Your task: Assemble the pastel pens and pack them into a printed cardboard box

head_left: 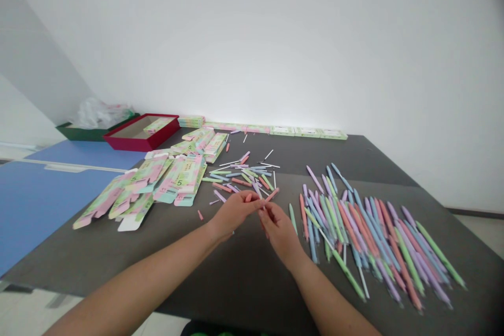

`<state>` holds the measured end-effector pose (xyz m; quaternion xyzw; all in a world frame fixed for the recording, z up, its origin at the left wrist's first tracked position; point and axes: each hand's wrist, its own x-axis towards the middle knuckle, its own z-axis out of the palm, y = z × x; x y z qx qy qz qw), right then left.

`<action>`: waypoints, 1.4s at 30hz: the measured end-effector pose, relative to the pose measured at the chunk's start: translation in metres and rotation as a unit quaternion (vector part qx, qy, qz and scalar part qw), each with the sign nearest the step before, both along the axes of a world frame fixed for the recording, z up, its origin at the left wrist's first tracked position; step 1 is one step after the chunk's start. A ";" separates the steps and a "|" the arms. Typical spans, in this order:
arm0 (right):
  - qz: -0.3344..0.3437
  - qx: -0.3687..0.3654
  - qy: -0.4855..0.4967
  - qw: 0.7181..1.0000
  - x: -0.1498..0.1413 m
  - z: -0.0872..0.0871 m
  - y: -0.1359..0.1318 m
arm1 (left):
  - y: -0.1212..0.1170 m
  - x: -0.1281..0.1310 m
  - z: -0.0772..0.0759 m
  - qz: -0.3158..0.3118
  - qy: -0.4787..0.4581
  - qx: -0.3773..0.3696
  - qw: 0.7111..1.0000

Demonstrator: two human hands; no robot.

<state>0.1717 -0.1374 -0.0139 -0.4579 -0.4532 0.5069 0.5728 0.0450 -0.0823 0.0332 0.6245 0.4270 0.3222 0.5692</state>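
My left hand [233,212] and my right hand [280,230] meet above the dark table [220,268], fingers pinched together. Between them they hold a salmon-pink pen part [271,195], its tip poking up to the right. A second small pink piece shows at my left fingertips [248,198]. Just beyond the hands lies a scatter of short pen parts and thin white refills [242,174]. To the right spreads a large heap of pastel pens [370,231] in green, blue, purple and salmon.
Flattened pastel pen boxes [157,181] lie in a pile at the left. A red tray [140,132] and a green tray with plastic wrap [94,125] sit at the back left on a blue table [35,194]. Folded boxes [283,130] line the wall.
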 end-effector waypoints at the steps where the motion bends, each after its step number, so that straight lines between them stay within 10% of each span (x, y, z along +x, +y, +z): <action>1: -0.009 0.010 -0.028 1.000 0.000 -0.001 0.000 | -0.002 0.001 0.000 -0.002 -0.009 -0.011 1.000; 5: -0.035 0.025 -0.083 0.996 0.001 0.001 0.000 | -0.008 0.000 0.000 -0.006 -0.156 -0.124 0.980; 13: -0.036 0.001 -0.034 0.999 0.003 0.005 -0.002 | -0.006 -0.018 0.010 0.074 -0.489 -0.308 0.813; 18: -0.043 0.004 -0.061 0.997 0.005 0.009 -0.005 | -0.008 -0.029 0.012 0.102 -0.511 -0.291 0.802; 22: -0.083 0.008 -0.025 0.996 0.007 0.015 -0.005 | 0.008 -0.046 0.001 0.176 -0.385 -0.151 0.893; 26: -0.116 0.015 0.005 0.993 0.010 0.016 -0.003 | 0.034 -0.062 -0.006 0.241 -0.049 0.056 0.968; 34: -0.154 0.022 0.032 0.987 0.017 0.017 0.000 | 0.056 -0.065 -0.009 0.036 0.304 0.256 0.917; 42: -0.252 0.074 0.071 0.962 0.037 0.032 0.001 | 0.058 -0.051 -0.017 -0.063 0.331 0.339 0.878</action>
